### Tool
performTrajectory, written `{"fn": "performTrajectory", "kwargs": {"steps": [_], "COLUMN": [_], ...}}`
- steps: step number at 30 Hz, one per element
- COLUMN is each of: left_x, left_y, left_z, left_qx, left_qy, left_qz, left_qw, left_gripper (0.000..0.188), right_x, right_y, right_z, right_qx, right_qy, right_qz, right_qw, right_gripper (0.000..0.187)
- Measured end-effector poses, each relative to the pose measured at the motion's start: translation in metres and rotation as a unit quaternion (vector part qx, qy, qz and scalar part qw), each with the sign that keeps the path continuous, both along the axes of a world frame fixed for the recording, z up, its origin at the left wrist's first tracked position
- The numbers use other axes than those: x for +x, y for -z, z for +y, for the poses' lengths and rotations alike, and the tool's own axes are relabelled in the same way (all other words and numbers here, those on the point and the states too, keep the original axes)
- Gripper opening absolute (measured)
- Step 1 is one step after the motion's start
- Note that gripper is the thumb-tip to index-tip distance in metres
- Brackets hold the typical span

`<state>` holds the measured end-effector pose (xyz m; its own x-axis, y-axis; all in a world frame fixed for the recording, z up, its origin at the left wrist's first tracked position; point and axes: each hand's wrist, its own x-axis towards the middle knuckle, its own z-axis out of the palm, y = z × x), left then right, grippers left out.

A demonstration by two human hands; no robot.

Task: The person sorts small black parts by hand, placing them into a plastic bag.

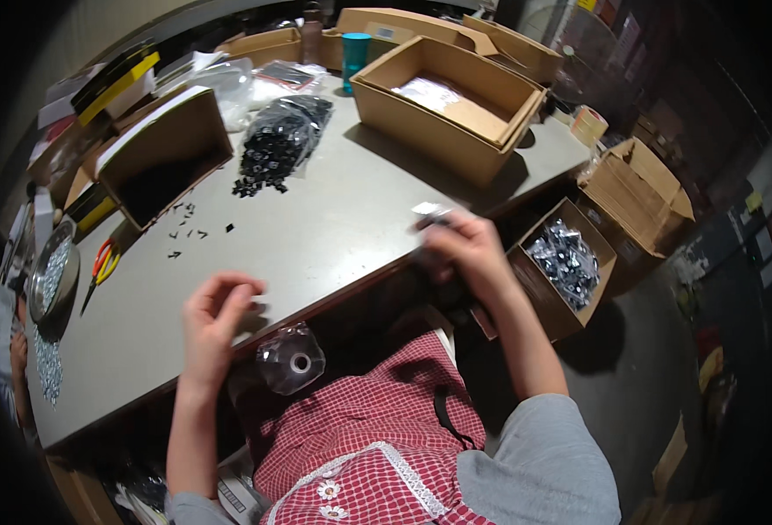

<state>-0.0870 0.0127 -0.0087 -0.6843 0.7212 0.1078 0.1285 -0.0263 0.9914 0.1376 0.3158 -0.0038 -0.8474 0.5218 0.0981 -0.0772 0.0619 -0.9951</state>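
My right hand (pixel 464 245) is raised at the table's front edge, its fingers closed on a small clear plastic bag (pixel 431 210) with something dark in it; motion blurs them. Over the near edge of the table (pixel 316 236), my left hand (pixel 215 319) has its fingers bent and apart from the thumb, and I see nothing in it. Just below that hand, a roll of clear plastic (pixel 291 360) with a pale ring core hangs by the edge. Small black parts (pixel 259 171) spill from a large clear bag (pixel 294 122) farther back.
Beyond stand a cardboard box (pixel 438 144) and a teal cup (pixel 355 61). A tipped box (pixel 171 162), small dark pieces (pixel 189 232), pliers (pixel 99 271) and a bowl of pale pieces (pixel 53 271) lie left. Below right, a carton (pixel 609 262) holds filled bags (pixel 565 262).
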Motion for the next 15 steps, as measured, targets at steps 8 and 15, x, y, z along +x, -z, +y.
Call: {"fn": "performTrajectory", "kwargs": {"steps": [8,15], "left_x": [-0.071,-0.068], "left_y": [0.009,0.011], "left_z": [-0.035,0.043], "left_qx": [-0.009,-0.028], "left_qy": [-0.131,0.04], "left_qz": [0.121,0.255], "left_qw": [0.984,0.966], "left_gripper": [0.036,0.014], "right_x": [0.16,-0.04], "right_y": [-0.027,-0.122], "right_z": [0.135,0.144], "right_qx": [0.375,0.458], "right_qy": [0.513,0.173], "right_qz": [-0.294,-0.082], "right_qw": [0.714,0.868], "right_gripper": [0.066,0.036]}}
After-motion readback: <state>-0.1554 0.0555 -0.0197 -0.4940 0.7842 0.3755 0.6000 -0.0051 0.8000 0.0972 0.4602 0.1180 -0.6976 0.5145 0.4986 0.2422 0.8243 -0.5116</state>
